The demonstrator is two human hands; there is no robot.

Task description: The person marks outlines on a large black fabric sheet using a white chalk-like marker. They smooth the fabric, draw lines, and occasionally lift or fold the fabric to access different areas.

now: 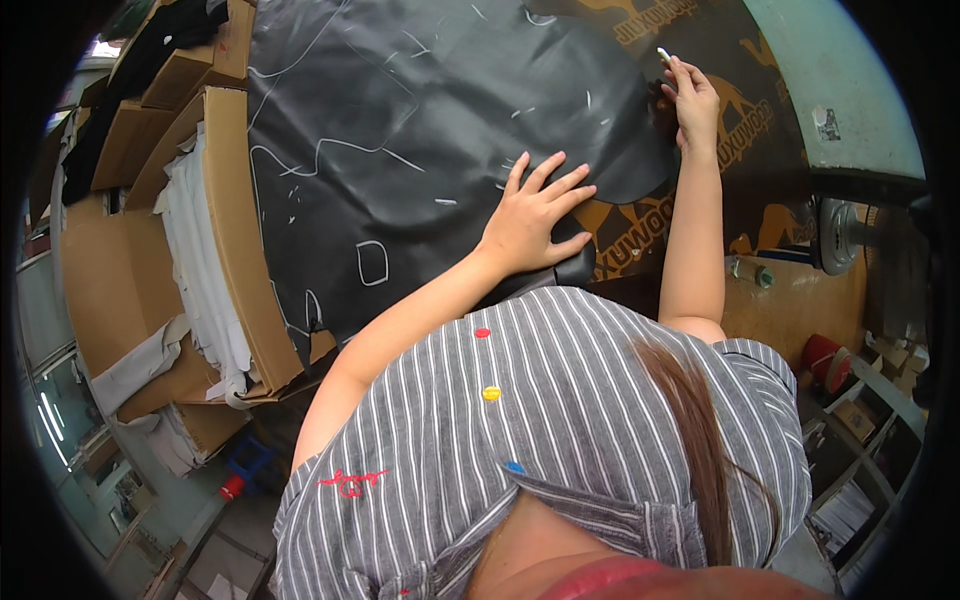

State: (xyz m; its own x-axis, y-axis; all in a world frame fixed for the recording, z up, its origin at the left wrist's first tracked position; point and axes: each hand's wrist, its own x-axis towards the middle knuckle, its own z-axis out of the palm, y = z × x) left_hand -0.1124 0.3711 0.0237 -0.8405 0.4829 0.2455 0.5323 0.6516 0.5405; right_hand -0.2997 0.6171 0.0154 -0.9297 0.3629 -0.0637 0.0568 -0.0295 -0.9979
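Note:
A large black leather-like sheet (420, 95) is spread over a dark printed board (715, 200). White and silver lines, dashes and a small four-sided outline mark the sheet. My left hand (535, 213) lies flat on it near its front right part, fingers spread. Beyond the sheet's rounded right edge, my right hand (694, 105) is closed on a short, pale marking stick (664, 56), whose tip points away from me. Whether that stick is chalk or a pen I cannot make out.
On the left stands an open cardboard box (232, 230) packed with pale grey sheets, with a black cloth (140, 100) over more cardboard behind it. To the right are a round metal base (840, 236), a small bottle (752, 271) and a red object (826, 362).

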